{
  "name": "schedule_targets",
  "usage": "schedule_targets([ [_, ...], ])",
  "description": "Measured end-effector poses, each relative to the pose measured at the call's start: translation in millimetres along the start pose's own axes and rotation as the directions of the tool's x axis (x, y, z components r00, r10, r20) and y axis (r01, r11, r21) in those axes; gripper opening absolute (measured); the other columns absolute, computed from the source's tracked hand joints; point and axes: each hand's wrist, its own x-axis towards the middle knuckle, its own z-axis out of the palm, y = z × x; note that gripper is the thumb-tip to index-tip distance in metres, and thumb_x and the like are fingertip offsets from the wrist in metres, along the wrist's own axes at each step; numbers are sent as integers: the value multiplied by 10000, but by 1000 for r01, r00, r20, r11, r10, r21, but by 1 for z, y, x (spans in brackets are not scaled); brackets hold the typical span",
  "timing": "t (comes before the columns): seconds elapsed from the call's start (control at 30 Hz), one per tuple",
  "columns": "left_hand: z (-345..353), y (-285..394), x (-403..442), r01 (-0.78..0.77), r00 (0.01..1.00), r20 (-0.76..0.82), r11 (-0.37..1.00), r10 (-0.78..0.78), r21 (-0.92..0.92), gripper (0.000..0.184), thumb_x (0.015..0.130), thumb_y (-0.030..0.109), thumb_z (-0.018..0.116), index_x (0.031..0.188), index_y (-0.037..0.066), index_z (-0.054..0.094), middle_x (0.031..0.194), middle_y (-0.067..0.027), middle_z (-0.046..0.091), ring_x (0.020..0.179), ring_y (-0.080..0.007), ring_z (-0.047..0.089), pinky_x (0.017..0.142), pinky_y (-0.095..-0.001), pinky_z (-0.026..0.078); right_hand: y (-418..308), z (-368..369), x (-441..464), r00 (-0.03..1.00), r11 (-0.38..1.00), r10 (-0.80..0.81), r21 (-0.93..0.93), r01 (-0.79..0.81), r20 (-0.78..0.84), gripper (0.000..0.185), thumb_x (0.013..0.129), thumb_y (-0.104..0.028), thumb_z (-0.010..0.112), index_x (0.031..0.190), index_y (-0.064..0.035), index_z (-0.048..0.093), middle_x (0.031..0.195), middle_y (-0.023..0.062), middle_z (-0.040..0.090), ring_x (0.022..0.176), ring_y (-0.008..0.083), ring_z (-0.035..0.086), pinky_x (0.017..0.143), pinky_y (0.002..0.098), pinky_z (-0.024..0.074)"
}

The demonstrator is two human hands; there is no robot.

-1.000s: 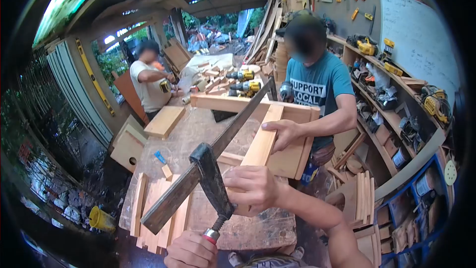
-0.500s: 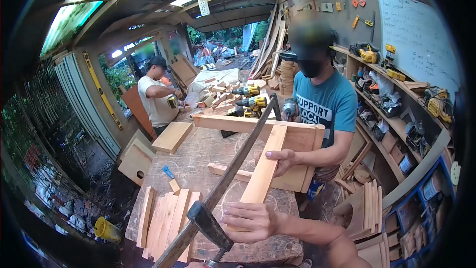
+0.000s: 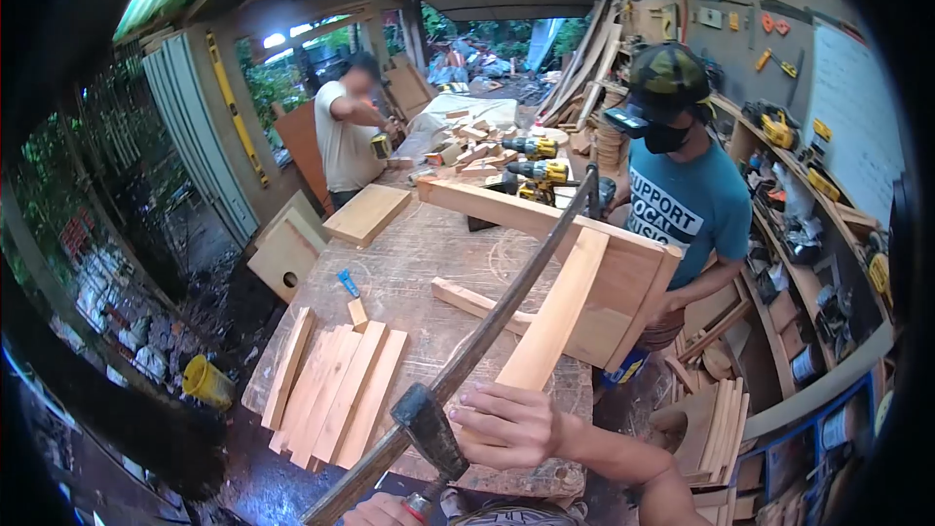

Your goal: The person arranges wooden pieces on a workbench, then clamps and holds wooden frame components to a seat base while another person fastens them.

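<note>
A long bar clamp [image 3: 495, 321] runs diagonally across the view, its far end by the wooden frame [image 3: 506, 218] and its sliding jaw [image 3: 429, 429] close to me. At the bottom edge my left hand [image 3: 380, 511] is closed around the clamp's screw handle [image 3: 419, 507], partly cut off by the frame. My right hand [image 3: 511, 426] wraps round the near end of a light wooden board [image 3: 557, 317], beside the clamp jaw. That board reaches away to the frame, which has a panel [image 3: 609, 317] attached to it.
Several loose wood strips [image 3: 341, 390] lie on the worktable [image 3: 390, 268] to the left, near a blue tool [image 3: 348, 282]. Yellow drills [image 3: 539, 170] and offcuts sit farther back. A co-worker [image 3: 682, 185] stands across the table, another person [image 3: 346, 141] at far left. Shelves [image 3: 789, 224] line the right.
The co-worker's hand has left the board and is now lower, by the panel. My left hand has come into view at the clamp's handle. The view has shifted.
</note>
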Motion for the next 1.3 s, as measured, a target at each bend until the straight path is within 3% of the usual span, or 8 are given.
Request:
schedule_targets([
  [0.3, -5, 11, -21, 12, 992, -123, 998, -3, 69, 335, 841, 225, 567, 557, 108, 432, 446, -12, 468, 352, -131, 440, 399, -269, 423, -13, 8, -5, 999, 1000, 14, -20, -14, 29, 184, 758, -164, 666, 928, -100, 692, 940, 109, 682, 865, 254, 682, 804, 368, 570],
  [0.4, -6, 10, -29, -19, 971, -227, 969, 76, 244, 314, 842, 243, 546, 587, 98, 433, 460, -24, 480, 358, -146, 444, 400, -283, 421, -15, 11, -6, 1000, 1000, 6, -19, -6, 20, 181, 760, -163, 667, 928, -101, 692, 935, 106, 682, 859, 254, 682, 806, 368, 570],
  [0.47, -4, 7, -32, -56, 944, -276, 910, 183, 411, 309, 848, 262, 531, 609, 100, 423, 513, -67, 523, 432, -190, 522, 486, -344, 481, -16, 11, -6, 1000, 1000, 8, -12, -8, 20, 185, 761, -155, 663, 933, -90, 690, 937, 110, 678, 862, 253, 677, 811, 370, 567],
  [0.7, -13, 6, -35, -46, 969, -222, 956, 113, 288, 302, 846, 266, 536, 618, 96, 435, 537, -78, 535, 462, -200, 534, 508, -355, 485, -27, 14, -8, 993, 997, -33, 72, 25, 112, 234, 760, -131, 651, 982, -63, 679, 932, 109, 665, 840, 244, 655, 817, 368, 551],
  [1.3, -32, 3, -43, -15, 983, -174, 969, 60, 247, 288, 841, 275, 548, 641, 85, 466, 596, -107, 566, 539, -224, 565, 565, -383, 494, -48, 28, -18, 989, 998, 6, 59, -15, 146, 272, 786, -146, 621, 1037, -52, 672, 947, 109, 673, 871, 252, 671, 831, 361, 556],
])
